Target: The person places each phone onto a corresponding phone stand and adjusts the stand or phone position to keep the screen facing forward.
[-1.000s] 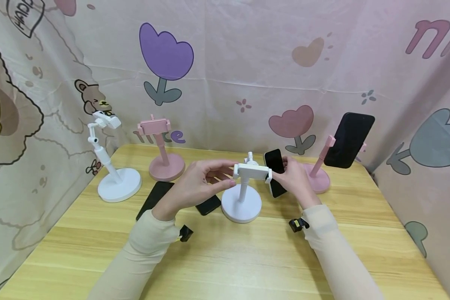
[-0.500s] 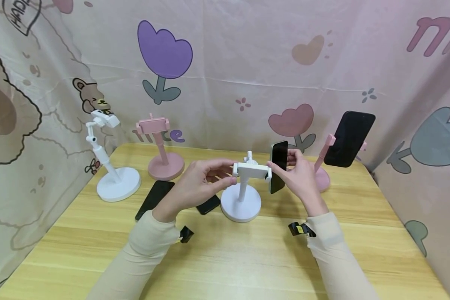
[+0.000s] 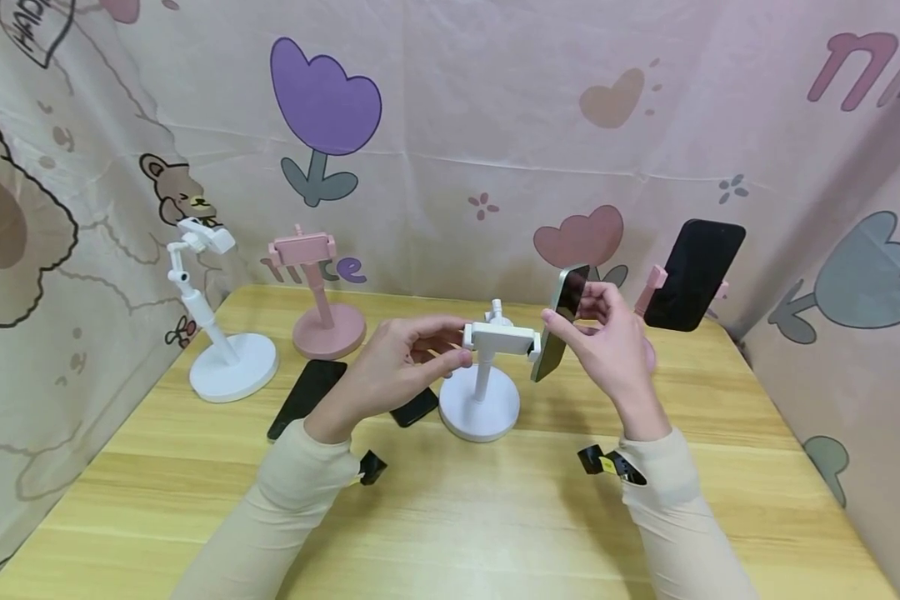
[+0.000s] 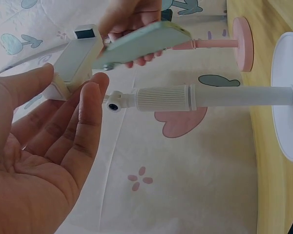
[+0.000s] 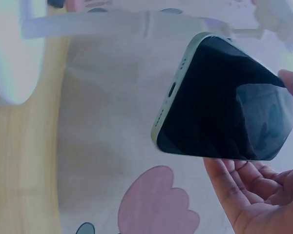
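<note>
- L hand point(image 3: 393, 367): at L end of the clamp point(image 3: 501, 340) on the ctr white phone stand point(image 3: 483, 382); thumb on near side, fingers bent behind, pinching that end.
- R hand point(image 3: 609, 343): grips the pale green phone point(image 5: 219, 102) btwn thumb on one long edge & fingers on the other.
- Pale green phone: up off the table point(image 3: 450, 517), tilted, charging-port end lower, dark screen w/ a reflection (R wrist view); just beside R end of the clamp, can't tell if touching.
- Ctr white phone stand: upright on its round base, clamp abt horizontal, no phone in it.
- R of R hand: pink phone stand point(image 3: 651, 287) w/ a black phone point(image 3: 693, 275) held upright, leaning; base mostly hidden behind R hand.
- L rear: 2nd pink stand point(image 3: 318, 287), upright; farther L, 2nd white stand point(image 3: 201, 312) w/ jointed arm.
- Flat on table: lg dark phone point(image 3: 309, 396), partly under L hand in head view; sm dark phone point(image 3: 415, 407) btwn L hand & ctr base.
- Behind: printed curtain point(image 3: 450, 100), incl. purple tulip point(image 3: 326, 104).
</note>
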A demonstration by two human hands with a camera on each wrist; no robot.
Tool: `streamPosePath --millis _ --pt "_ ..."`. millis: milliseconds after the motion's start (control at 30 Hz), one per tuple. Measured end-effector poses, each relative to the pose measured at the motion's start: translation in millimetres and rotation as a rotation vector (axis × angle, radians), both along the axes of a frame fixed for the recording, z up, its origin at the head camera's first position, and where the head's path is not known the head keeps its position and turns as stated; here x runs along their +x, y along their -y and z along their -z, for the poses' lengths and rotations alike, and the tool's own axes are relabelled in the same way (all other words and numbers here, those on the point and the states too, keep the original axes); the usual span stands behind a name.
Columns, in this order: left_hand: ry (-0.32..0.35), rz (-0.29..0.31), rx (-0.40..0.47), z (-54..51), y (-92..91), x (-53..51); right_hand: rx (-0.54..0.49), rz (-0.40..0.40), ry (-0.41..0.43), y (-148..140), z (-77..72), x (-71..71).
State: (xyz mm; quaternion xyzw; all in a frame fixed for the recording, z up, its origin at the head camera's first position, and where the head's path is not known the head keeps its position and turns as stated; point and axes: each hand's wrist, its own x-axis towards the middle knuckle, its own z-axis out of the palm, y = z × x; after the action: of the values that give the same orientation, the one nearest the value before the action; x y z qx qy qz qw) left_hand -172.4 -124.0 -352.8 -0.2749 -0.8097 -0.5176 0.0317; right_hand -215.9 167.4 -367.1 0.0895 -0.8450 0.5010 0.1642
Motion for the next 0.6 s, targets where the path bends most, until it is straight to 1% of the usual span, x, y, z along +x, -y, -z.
streamPosePath --millis 167,300,367,467,600 --pt "-0.007 0.008 0.012 2.1 -2.1 -1.3 -0.035 0.0 -0.039 -4.2 -8.6 8.3" --pt "-0.005 0.003 0.007 1.6 -2.1 -0.6 -0.114 -0.031 -0.083 -4.1 -13.2 13.2" --pt "-0.004 -0.002 0.004 1.2 -1.7 -0.3 -0.17 -0.063 -0.108 -2.8 -15.7 15.1" --pt "-0.005 -0.009 0.002 1.1 -1.2 -0.2 -0.269 -0.137 -0.137 -1.2 -19.2 18.2" --pt "-0.008 -0.012 0.002 1.4 -0.9 -0.3 -0.383 -0.233 -0.151 0.0 -23.5 22.5"
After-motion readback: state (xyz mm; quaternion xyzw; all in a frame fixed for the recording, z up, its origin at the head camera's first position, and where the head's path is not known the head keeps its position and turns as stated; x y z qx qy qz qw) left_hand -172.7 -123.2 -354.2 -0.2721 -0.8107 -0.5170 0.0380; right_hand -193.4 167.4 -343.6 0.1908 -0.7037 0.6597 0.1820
